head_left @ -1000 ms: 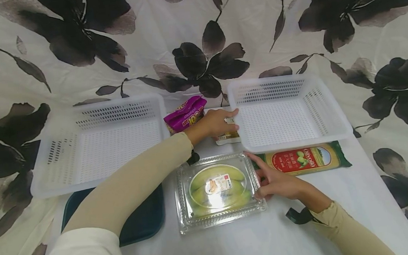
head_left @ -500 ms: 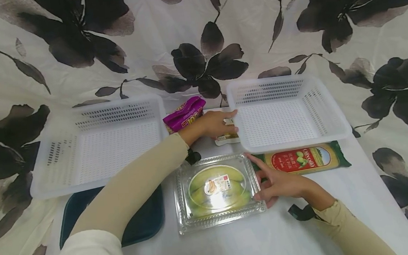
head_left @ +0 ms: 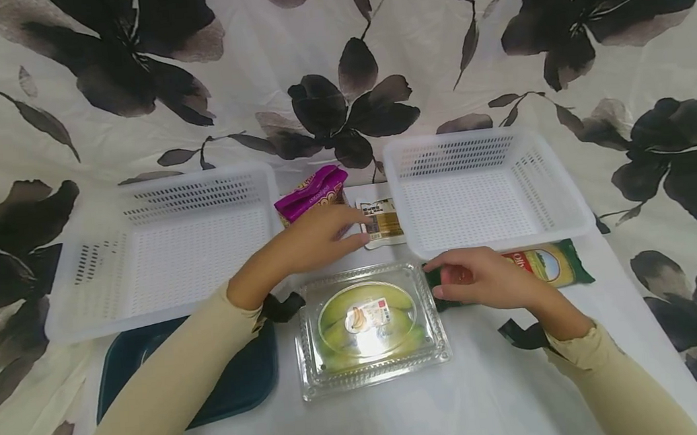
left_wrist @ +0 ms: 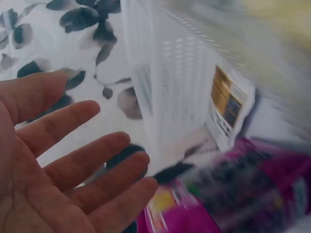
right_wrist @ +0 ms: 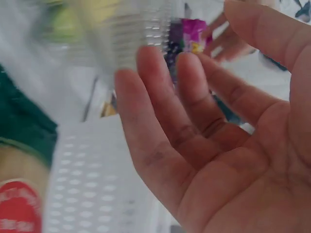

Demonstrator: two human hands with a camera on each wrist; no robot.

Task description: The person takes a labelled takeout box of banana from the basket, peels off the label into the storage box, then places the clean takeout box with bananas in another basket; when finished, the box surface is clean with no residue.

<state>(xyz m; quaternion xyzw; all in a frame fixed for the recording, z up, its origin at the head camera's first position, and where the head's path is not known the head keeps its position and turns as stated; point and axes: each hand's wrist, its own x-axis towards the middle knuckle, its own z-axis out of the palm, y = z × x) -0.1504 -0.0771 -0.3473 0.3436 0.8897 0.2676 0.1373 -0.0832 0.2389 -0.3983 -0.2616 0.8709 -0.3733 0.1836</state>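
My left hand is over the table between the two baskets, its fingers extended and holding nothing. Just behind it lies a purple snack bag; close to its fingertips is a small white and gold packet. In the left wrist view the palm shows with fingers spread. My right hand, fingers loosely bent around nothing, hovers at the right corner of a clear plastic box with green-yellow fruit inside. Beneath that hand is a green and gold pasta packet, partly hidden. Whether the right fingertips touch the box I cannot tell.
A white perforated basket stands at the left, and another white basket at the back right. Partly under the left arm lies a dark blue tray. Floral cloth hangs behind the white table.
My left hand has come off the right basket's edge and moved left and nearer, uncovering the small packet. My right hand has let go of the clear box's side and lifted slightly away.
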